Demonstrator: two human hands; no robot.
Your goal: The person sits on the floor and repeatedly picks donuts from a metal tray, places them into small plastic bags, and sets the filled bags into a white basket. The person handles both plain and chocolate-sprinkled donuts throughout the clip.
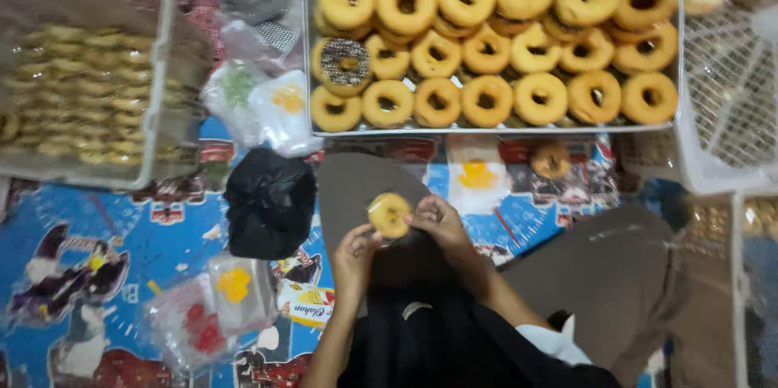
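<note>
A small round doughnut (pixel 389 215) with a pale yellow coating sits between the person's two hands, near the middle of the view, held up over the lap. Its flat face is turned up toward the camera; being round, it shows no long axis, and its centre hole is hard to make out under the coating. The left hand (pixel 354 252) pinches the doughnut's near-left edge with its fingertips, and the right hand (pixel 438 222) grips the right edge, fingers curled over it. The undersides of both hands are hidden, and the forearms run down into a dark garment that the bottom edge cuts off.

Just left of the hands lies a crumpled black plastic bag (pixel 270 202) on a blue printed floor mat (pixel 146 234). Farther away, a large metal tray (pixel 486 130) holds rows of plain ring doughnuts, its far end cut off by the top edge; one chocolate-sprinkled doughnut (pixel 344 64) lies at its left side. A single plain doughnut (pixel 551 159) lies on the mat just near the tray. At far left a plastic crate (pixel 158 72) holds blurred stacked pastries. Clear bags of toppings (pixel 219 307) lie near left. A white basket (pixel 729 88) stands at right, partly cut off.
</note>
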